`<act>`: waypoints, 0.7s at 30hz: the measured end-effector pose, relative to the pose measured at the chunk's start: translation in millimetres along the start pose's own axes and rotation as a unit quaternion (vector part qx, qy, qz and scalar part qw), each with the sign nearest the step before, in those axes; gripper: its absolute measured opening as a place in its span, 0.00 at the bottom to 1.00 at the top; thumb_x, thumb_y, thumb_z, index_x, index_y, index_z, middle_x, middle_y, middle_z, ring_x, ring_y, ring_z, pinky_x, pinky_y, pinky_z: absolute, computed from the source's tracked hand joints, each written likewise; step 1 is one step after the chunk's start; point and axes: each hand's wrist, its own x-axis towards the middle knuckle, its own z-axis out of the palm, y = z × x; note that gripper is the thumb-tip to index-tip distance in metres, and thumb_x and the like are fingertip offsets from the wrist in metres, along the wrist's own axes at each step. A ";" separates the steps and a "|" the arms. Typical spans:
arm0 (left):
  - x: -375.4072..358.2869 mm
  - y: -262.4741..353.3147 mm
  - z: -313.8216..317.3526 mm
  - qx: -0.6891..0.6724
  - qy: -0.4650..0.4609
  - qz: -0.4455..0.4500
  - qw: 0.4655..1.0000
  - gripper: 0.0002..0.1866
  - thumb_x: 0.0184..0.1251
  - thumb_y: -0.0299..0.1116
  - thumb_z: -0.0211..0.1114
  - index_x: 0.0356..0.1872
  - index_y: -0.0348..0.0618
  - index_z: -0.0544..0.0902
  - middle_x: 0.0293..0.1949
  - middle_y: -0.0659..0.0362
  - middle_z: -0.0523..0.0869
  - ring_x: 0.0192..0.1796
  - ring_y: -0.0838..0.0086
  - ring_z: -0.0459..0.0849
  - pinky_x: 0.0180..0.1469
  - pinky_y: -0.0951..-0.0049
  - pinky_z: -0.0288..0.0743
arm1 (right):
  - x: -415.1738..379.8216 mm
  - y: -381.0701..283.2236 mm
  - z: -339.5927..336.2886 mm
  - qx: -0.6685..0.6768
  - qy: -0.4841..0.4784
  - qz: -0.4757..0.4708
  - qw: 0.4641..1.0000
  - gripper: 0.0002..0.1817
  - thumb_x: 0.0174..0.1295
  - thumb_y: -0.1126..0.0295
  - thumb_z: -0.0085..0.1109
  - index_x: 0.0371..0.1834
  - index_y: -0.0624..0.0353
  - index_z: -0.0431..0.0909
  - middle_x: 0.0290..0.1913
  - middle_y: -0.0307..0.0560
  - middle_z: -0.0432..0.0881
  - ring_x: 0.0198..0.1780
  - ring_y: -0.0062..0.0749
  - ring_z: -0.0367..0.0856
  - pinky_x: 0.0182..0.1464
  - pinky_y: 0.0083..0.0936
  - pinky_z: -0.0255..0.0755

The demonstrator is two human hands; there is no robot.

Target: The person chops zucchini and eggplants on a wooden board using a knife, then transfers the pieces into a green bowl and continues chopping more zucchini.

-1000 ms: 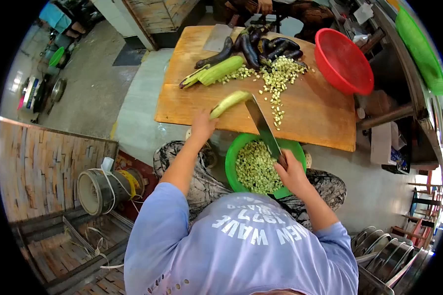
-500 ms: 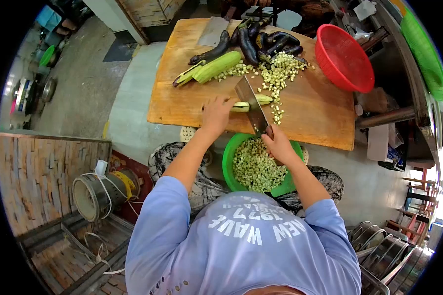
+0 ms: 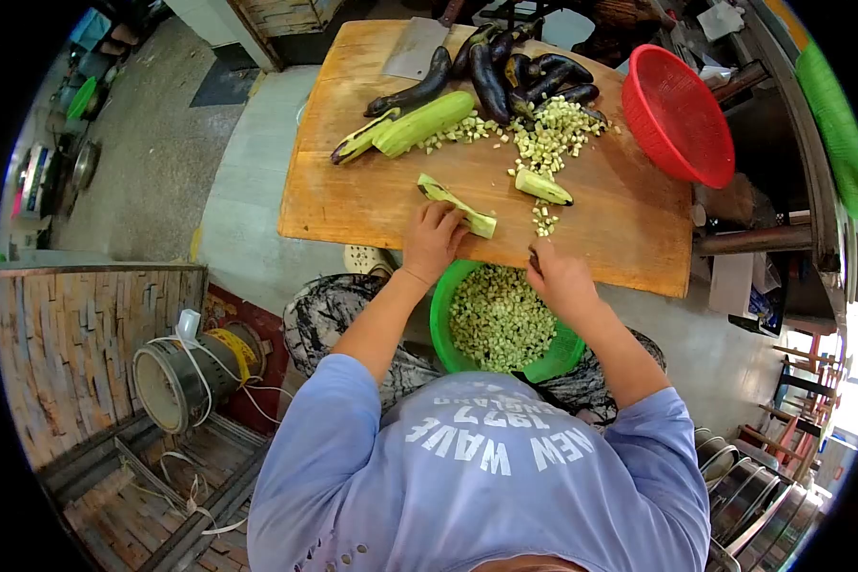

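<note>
My left hand (image 3: 433, 240) is closed on a long piece of peeled eggplant (image 3: 474, 221), which lies slanted near the board's front edge. My right hand (image 3: 564, 280) grips the dark handle of a cleaver (image 3: 535, 254) at that same edge; its blade is hardly visible from this angle. A shorter peeled eggplant piece (image 3: 543, 187) rests apart from both hands, beside a pile of diced eggplant (image 3: 555, 136). Below the edge, between my knees, a green basin (image 3: 439, 319) holds many more diced cubes.
Dark unpeeled eggplants (image 3: 489, 84) and peeled eggplant (image 3: 424, 124) lie on the far part of the wooden board (image 3: 353, 205). A second cleaver (image 3: 416, 50) lies at the back. The red basket (image 3: 675, 119) stands at the right. A metal cylinder (image 3: 176, 381) is on the floor, left.
The cleaver has come away from the eggplant toward the right front edge. The eggplant is now in two separate pieces; my left hand has turned and shifted its piece rightward.
</note>
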 end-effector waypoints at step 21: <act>7.9 4.5 -1.5 -0.046 0.039 -0.014 0.998 0.15 0.51 0.26 0.70 0.42 0.40 0.82 0.44 0.54 0.80 0.49 0.56 0.76 0.51 0.60 0.74 | 57.0 -14.7 0.4 0.060 -0.095 0.012 0.994 0.11 0.62 0.67 0.56 0.39 0.64 0.71 0.31 0.63 0.81 0.37 0.59 0.81 0.40 0.49 0.75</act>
